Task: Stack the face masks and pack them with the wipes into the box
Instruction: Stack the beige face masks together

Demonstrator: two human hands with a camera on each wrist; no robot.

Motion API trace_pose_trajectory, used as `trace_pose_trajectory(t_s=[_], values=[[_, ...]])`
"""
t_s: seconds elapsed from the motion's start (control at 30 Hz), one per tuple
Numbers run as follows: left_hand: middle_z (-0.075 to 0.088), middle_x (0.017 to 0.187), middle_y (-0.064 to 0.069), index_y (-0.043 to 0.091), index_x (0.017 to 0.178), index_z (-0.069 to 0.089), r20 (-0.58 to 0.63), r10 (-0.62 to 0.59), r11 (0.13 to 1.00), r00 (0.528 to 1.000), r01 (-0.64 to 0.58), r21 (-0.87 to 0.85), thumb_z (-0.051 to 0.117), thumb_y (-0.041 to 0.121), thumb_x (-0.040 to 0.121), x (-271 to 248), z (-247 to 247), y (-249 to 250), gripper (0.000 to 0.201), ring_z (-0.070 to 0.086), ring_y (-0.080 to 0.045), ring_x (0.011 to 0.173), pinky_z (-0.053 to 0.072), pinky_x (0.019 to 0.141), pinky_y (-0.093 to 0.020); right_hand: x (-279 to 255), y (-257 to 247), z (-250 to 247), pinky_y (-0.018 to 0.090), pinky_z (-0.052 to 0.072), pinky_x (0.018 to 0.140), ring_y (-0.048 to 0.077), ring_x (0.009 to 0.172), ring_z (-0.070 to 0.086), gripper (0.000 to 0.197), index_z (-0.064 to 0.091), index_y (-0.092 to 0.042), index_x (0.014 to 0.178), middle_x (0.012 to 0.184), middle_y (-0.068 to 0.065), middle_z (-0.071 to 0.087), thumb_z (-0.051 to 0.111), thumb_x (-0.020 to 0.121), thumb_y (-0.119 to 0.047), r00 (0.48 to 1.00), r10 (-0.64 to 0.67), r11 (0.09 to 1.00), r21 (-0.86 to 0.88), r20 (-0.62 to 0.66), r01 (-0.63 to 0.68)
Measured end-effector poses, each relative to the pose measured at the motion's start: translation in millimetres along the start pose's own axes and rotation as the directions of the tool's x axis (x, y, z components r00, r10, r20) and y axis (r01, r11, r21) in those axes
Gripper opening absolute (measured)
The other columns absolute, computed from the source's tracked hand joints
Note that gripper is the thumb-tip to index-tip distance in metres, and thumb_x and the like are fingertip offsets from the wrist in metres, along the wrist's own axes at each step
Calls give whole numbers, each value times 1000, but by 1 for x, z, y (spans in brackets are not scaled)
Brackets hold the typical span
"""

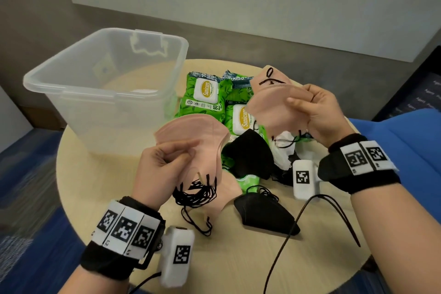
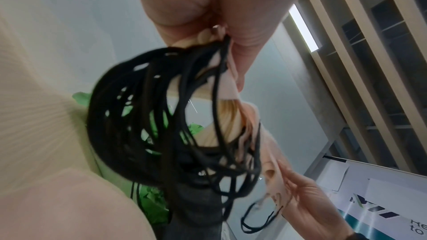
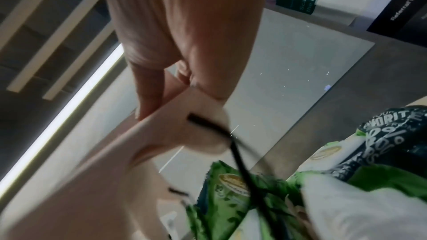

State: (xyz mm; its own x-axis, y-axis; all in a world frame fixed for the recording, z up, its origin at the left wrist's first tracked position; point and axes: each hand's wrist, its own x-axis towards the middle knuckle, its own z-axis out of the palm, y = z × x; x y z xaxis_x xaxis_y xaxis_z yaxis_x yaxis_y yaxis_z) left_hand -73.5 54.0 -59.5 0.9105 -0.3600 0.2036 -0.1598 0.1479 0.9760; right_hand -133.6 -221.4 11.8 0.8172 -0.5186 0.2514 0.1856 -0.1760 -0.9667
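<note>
My left hand (image 1: 167, 157) grips a stack of pink face masks (image 1: 191, 131) above the table, their black ear loops (image 1: 195, 191) dangling in a tangle (image 2: 161, 125). To the right, my right hand (image 1: 315, 107) pinches a single pink mask (image 1: 269, 105) by its edge, held up over the wipes. Green wipes packs (image 1: 205, 98) lie in a pile at the table's middle. A black mask (image 1: 250, 153) rests on them, another black mask (image 1: 265, 217) lies nearer me, and a further pink mask (image 1: 229, 191) lies under the dangling loops. The clear plastic box (image 1: 71, 83) stands at the left.
The round wooden table (image 1: 95, 198) holds everything. White mask material (image 1: 284, 145) lies by my right wrist. Black cables (image 1: 286, 241) trail from the wrist cameras over the table's near right. A blue seat (image 1: 405, 145) is at the right.
</note>
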Motion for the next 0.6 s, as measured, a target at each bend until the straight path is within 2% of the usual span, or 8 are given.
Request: trace_pose_trajectory(t_s=[0.07,0.1,0.17,0.23,0.33,0.43,0.53,0.6], values=[[72,68,12,22,81,72,-26,6,1000,1000,-5,16,61,-5,83,-1,-4,1,29,61,2,64,49,62,-10,-12,-11,4,18,50,61,7,66,61,20,51,-11,75,70,-5,67,70,69,-8,990,28,986,160,137,-50],[72,70,13,23,81,72,-39,8,1000,999,-7,24,62,-4,83,-1,-5,2,29,62,3,66,49,62,-10,-17,-15,7,18,50,62,8,67,61,31,51,-11,76,72,-3,67,77,61,-16,979,34,974,211,203,-78],[72,70,14,24,82,72,-51,21,999,998,-19,37,62,-3,84,-3,-5,5,29,62,3,66,49,62,-10,-26,-20,15,19,52,64,10,70,63,49,52,-10,78,75,0,68,87,48,-27,949,33,954,272,313,-123],[72,71,14,23,83,72,-45,36,999,998,-35,31,62,-2,84,-6,-3,9,27,63,3,68,49,63,-11,-33,-20,26,20,52,65,12,71,63,54,55,-10,77,77,2,67,92,43,-29,913,41,939,297,405,-174],[73,74,15,22,85,72,-43,58,998,997,-58,0,61,1,85,-10,1,16,24,65,4,75,48,66,-10,-43,-20,43,20,51,66,12,70,62,47,59,-12,73,75,3,66,92,44,-26,852,47,925,298,522,-234],[72,74,17,26,80,71,-124,53,998,991,-55,-14,60,3,86,-8,-2,16,26,65,1,80,48,73,-13,-50,-23,51,19,52,63,11,67,63,37,63,-13,73,73,2,66,90,49,-19,786,15,886,356,618,-297],[72,77,8,22,81,71,-190,23,998,982,-32,-44,56,2,88,-5,-6,13,26,64,-12,83,50,79,-27,-55,-30,54,18,53,58,10,63,65,27,62,-11,75,71,2,67,84,59,-12,712,-49,841,414,701,-350],[70,79,-1,12,86,72,-152,1,995,988,-16,-100,53,3,90,-6,-6,16,22,64,-14,79,52,72,-28,-54,-32,57,18,52,57,10,62,65,27,60,-11,74,70,2,66,83,61,-11,687,-42,853,384,725,-353]])
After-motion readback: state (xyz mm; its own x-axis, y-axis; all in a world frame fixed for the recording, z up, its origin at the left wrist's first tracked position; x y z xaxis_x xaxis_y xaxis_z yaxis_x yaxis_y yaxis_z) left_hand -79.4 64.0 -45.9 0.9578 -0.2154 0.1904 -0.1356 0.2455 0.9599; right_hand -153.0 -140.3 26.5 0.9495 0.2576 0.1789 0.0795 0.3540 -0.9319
